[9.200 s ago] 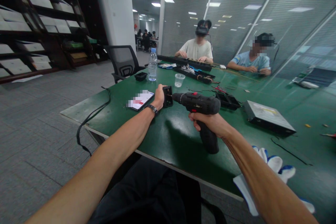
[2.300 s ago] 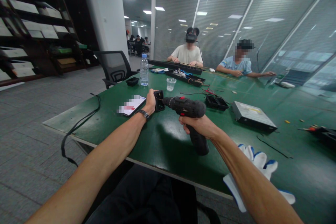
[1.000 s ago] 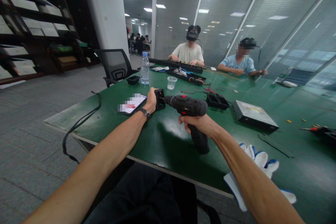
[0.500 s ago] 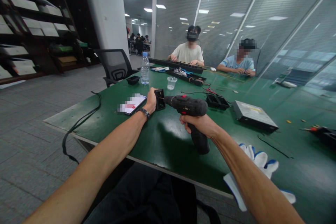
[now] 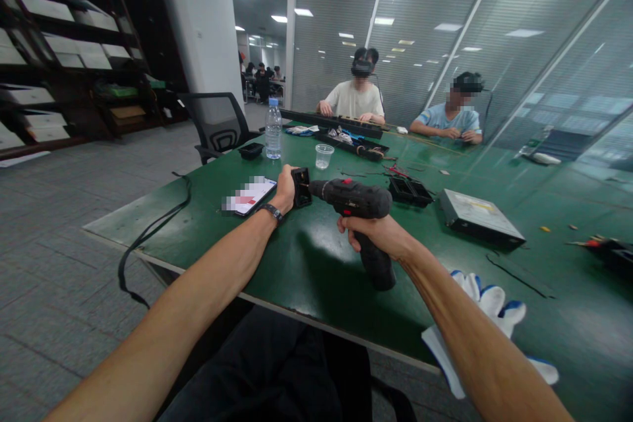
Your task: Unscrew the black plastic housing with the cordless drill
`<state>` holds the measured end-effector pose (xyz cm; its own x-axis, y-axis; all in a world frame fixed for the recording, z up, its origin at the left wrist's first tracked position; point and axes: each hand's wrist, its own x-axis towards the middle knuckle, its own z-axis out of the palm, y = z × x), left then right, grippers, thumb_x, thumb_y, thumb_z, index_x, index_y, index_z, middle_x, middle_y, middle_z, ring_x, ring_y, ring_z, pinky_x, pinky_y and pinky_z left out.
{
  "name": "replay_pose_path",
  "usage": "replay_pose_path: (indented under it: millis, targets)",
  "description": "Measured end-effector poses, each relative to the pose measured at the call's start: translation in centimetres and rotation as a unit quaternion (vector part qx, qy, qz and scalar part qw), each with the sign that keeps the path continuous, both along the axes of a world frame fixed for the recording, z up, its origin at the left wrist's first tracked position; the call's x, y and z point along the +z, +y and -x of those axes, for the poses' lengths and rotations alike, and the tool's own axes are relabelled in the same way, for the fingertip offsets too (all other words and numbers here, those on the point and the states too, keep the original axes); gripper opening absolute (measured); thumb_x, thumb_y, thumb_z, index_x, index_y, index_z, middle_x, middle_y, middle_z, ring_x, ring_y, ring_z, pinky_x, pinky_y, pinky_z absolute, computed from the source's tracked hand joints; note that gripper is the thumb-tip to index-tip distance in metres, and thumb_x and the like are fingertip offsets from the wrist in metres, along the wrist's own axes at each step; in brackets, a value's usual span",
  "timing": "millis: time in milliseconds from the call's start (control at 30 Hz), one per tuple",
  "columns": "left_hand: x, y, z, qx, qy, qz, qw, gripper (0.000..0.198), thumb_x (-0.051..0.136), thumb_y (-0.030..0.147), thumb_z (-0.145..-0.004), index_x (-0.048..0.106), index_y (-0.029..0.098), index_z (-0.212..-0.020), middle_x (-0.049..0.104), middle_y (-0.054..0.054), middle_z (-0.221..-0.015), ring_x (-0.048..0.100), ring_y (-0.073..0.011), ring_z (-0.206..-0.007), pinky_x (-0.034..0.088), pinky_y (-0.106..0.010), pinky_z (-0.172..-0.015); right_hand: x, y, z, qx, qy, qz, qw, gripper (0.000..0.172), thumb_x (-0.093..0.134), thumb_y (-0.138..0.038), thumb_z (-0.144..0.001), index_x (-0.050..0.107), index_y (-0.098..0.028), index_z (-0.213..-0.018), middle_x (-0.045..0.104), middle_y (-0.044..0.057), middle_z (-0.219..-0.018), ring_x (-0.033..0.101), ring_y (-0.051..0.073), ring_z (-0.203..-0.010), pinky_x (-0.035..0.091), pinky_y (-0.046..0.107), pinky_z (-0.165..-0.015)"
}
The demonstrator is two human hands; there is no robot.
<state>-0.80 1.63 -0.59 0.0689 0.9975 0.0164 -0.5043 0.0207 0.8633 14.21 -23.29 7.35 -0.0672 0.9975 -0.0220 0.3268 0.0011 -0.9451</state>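
My right hand is wrapped round the grip of a black cordless drill, which points left. The drill's tip reaches the open side of a small black box; whether the bit touches it is too small to tell. My left hand grips that box from its left side, upright above the green table. A phone with a lit screen lies just left of my left hand. Behind the box stands a clear plastic cup.
A water bottle and a small black tray stand behind the phone. To the right are a black compartment tray, a silver metal box and white-blue gloves. Two people sit across the table beside long black trays.
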Motion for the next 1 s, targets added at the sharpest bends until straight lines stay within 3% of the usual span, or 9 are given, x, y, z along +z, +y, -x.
replay_pose_path:
  millis: [1000]
  targets:
    - [-0.06,0.12,-0.07,0.000,-0.012,-0.001,1.000,0.033,0.059,0.052,-0.094,0.068,0.021,-0.084,0.066,-0.001,-0.071,0.062,-0.0186,-0.060,0.050,-0.028,-0.059,0.59,-0.30,0.73,0.000,0.006,-0.006,1.000,0.016,0.074,-0.035,-0.075,0.063,-0.023,-0.071,0.063,0.000,-0.052,0.053,0.014,-0.049,0.043,0.029,-0.053]
